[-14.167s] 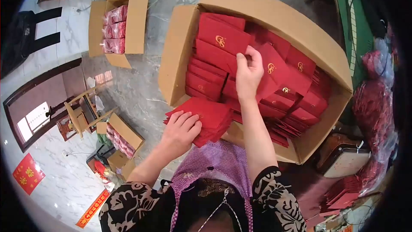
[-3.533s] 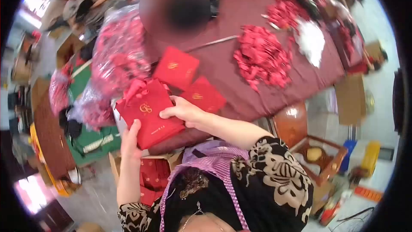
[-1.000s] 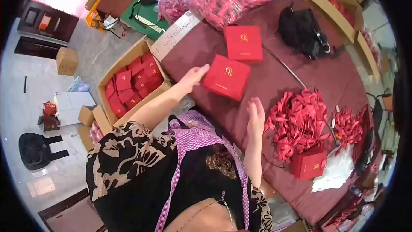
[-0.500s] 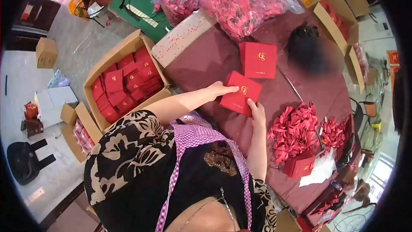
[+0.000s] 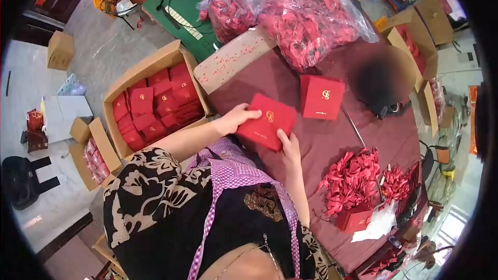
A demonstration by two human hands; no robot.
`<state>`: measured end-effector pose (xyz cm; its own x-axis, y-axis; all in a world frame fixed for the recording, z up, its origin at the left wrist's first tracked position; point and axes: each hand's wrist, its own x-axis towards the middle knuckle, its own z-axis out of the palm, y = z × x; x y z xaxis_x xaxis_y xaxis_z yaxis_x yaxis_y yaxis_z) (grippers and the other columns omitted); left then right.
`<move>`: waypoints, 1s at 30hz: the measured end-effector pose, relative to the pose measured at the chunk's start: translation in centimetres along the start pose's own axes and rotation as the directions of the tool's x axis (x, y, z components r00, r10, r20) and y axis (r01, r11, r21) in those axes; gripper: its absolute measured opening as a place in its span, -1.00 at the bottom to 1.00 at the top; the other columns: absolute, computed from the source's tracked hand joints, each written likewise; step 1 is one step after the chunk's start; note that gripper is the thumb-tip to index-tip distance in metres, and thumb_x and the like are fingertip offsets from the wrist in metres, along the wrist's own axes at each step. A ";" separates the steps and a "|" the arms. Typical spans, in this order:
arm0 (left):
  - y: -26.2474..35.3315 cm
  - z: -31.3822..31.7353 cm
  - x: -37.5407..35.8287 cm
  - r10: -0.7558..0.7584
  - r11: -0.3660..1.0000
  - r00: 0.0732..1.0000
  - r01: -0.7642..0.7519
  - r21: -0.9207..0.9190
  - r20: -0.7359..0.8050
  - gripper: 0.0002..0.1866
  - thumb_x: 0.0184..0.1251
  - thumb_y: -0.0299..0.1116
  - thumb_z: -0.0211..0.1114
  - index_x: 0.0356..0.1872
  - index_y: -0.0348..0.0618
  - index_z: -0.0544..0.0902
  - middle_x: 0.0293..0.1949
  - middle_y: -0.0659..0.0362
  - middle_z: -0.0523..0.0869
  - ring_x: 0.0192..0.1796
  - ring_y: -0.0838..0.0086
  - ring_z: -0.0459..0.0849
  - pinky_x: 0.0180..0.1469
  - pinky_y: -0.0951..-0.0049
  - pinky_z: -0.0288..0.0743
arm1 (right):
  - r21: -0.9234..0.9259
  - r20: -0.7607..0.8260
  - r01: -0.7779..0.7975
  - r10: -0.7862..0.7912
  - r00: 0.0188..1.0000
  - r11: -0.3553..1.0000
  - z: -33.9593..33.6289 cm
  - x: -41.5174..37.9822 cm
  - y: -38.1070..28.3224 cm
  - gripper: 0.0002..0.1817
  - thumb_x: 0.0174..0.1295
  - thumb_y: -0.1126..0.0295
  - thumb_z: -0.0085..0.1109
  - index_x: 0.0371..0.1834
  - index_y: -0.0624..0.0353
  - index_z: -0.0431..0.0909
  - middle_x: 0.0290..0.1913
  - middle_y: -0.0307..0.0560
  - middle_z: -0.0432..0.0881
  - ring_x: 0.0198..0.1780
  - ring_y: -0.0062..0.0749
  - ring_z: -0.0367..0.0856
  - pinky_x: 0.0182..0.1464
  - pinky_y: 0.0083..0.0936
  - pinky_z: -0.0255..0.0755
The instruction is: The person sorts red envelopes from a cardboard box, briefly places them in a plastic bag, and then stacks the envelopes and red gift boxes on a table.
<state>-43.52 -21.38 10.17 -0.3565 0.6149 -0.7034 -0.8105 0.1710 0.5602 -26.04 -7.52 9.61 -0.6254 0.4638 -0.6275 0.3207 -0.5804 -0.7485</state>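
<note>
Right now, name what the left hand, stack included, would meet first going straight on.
Probably the other stack of gold-logoed red packets on the maroon tablecloth, which the left hand points toward; height is unclear.

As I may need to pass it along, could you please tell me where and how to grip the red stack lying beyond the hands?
Probably at the near left corner of the red stack, coming from the near side, thumb on top and fingers slipped under. It lies flat with its thickness showing on the left, where bare tablecloth adjoins it; a rod runs by its right.
</note>
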 end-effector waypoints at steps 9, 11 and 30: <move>8.4 -0.8 9.3 0.199 0.978 0.980 -0.199 -0.067 0.002 -0.46 0.14 -0.32 0.40 0.06 -0.43 0.41 -0.08 -0.06 0.63 -0.11 0.25 0.68 -0.05 0.22 0.59 | 0.200 -0.077 0.193 -0.181 0.980 0.961 4.9 9.5 -3.5 -0.45 0.28 0.08 0.13 0.22 0.19 0.36 0.13 -0.16 0.50 0.11 -0.43 0.44 0.16 -0.40 0.29; 8.7 -0.7 10.8 0.191 0.978 0.981 -0.194 -0.071 -0.037 -0.48 0.15 -0.31 0.40 0.04 -0.43 0.44 -0.10 -0.06 0.64 -0.13 0.26 0.68 -0.06 0.25 0.60 | 0.295 -0.122 0.222 -0.194 0.973 0.929 5.3 9.3 -3.2 -0.33 0.32 0.10 0.07 0.37 0.26 0.13 0.29 -0.07 0.34 0.29 -0.39 0.29 0.25 -0.30 0.16; 6.8 -0.6 12.8 0.503 0.656 0.862 -0.329 0.679 -0.069 -0.05 -0.01 0.07 0.36 0.38 -0.07 0.12 0.26 -0.13 0.34 0.29 -0.02 0.33 0.28 0.06 0.23 | -0.838 -0.152 0.328 -0.763 0.628 0.436 8.0 5.9 -2.4 -0.44 0.24 0.38 0.10 0.26 0.41 0.21 0.22 0.39 0.25 0.25 0.19 0.24 0.31 -0.15 0.12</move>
<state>-53.90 -12.77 4.75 -0.7466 0.5631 -0.3543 -0.0990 0.4326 0.8961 -36.17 -8.74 9.46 -0.5296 0.8358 0.1446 0.5309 0.4596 -0.7120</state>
